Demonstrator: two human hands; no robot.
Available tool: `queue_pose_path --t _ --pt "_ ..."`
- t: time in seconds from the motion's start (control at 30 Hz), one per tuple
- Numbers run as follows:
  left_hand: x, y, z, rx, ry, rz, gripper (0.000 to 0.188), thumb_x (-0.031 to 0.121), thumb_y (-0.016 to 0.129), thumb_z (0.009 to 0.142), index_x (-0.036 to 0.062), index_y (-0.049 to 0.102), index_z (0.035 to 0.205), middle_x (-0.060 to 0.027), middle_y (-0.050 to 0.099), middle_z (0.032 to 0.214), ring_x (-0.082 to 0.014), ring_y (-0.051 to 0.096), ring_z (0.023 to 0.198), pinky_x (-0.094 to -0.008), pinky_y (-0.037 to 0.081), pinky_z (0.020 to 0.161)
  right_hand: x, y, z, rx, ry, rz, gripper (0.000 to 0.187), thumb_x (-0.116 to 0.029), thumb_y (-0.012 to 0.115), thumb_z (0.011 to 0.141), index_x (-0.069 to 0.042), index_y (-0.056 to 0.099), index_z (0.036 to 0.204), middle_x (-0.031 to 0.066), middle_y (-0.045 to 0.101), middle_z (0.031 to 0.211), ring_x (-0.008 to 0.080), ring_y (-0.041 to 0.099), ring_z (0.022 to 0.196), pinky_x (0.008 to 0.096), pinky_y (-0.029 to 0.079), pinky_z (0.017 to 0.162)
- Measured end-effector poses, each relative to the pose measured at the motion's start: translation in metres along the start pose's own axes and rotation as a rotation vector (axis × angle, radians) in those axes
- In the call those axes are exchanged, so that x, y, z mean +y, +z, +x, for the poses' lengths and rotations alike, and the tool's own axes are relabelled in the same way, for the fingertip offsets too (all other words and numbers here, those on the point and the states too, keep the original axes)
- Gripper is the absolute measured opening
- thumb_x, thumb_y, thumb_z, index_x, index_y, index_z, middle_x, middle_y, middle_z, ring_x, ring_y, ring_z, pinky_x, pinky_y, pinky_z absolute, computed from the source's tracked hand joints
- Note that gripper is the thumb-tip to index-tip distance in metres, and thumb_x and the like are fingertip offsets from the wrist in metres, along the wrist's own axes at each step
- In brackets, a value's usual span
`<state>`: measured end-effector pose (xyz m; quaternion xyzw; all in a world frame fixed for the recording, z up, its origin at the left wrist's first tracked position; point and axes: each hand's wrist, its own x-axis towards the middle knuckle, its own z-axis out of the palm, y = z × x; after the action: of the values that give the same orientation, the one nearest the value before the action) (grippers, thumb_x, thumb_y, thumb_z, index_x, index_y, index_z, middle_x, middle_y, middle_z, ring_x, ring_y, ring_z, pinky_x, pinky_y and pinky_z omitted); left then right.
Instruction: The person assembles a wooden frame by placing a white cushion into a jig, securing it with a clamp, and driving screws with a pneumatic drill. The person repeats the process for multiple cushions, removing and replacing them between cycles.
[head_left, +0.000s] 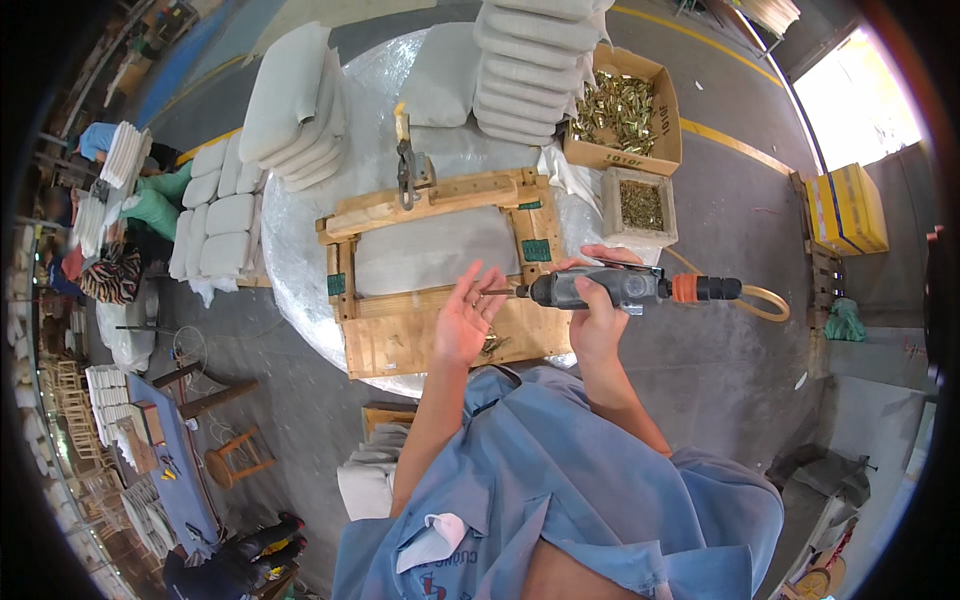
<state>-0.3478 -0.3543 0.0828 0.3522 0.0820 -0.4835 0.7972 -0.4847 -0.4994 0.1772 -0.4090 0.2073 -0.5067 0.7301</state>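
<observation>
Above wooden frame, right grip wrapped around drill; left grip loosely spread beside bit.

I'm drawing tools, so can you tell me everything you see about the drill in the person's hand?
The drill has a dark grey, metal-looking body and a long thin bit in front. At its back are an orange ring and black connector with a yellowish hose. It's held roughly level, bit pointing left over the wooden frame. The right hand grips the body; the left hand is open at the bit, maybe touching. Whether it's spinning, I can't tell.
</observation>
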Motion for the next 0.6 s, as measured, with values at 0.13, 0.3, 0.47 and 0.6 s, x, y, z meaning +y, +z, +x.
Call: queue_pose_path --t 0.13,0.3,0.47,0.6 --pt "-0.009 -0.022 -0.004 0.027 -0.028 0.09 0.046 0.03 0.06 0.113 -0.0001 0.059 0.148 -0.0159 0.072 0.128 -0.0272 0.073 0.118 -0.0412 0.061 0.103 -0.008 0.003 -0.006 0.026 -0.006 0.003 0.053 0.01 0.06 0.084 -0.006 0.049 0.133 0.0188 0.059 0.127 0.036 0.073 0.104 0.0557 0.063 0.096" --pt "-0.011 -0.03 -0.006 0.024 -0.049 0.125 0.028 0.02 0.067 0.11 0.0004 0.067 0.13 -0.0102 0.078 0.104 -0.0221 0.078 0.098 -0.0362 0.067 0.088 -0.011 0.001 -0.005 0.023 0.003 -0.006 0.051 0.01 0.062 0.085 -0.005 0.049 0.132 0.0184 0.061 0.126 0.0347 0.074 0.103 0.052 0.062 0.097" --pt "-0.009 -0.028 -0.004 0.065 -0.032 0.119 0.019 0.015 0.067 0.11 0.002 0.068 0.124 -0.0127 0.078 0.108 -0.0242 0.079 0.101 -0.0362 0.067 0.089 -0.014 0.005 -0.002 0.047 0.011 -0.007 0.049 0.009 0.067 0.087 -0.004 0.049 0.13 0.0172 0.063 0.124 0.0334 0.076 0.103 0.0467 0.06 0.097" --pt "-0.01 -0.028 0.001 0.107 -0.013 0.111 0.017 0.012 0.066 0.11 0.003 0.066 0.124 -0.0149 0.076 0.119 -0.0263 0.077 0.11 -0.0381 0.067 0.093 -0.013 0.007 0.003 0.06 0.024 0.043 0.049 0.01 0.066 0.086 -0.004 0.05 0.13 0.0173 0.063 0.124 0.033 0.076 0.103 0.0464 0.06 0.097"
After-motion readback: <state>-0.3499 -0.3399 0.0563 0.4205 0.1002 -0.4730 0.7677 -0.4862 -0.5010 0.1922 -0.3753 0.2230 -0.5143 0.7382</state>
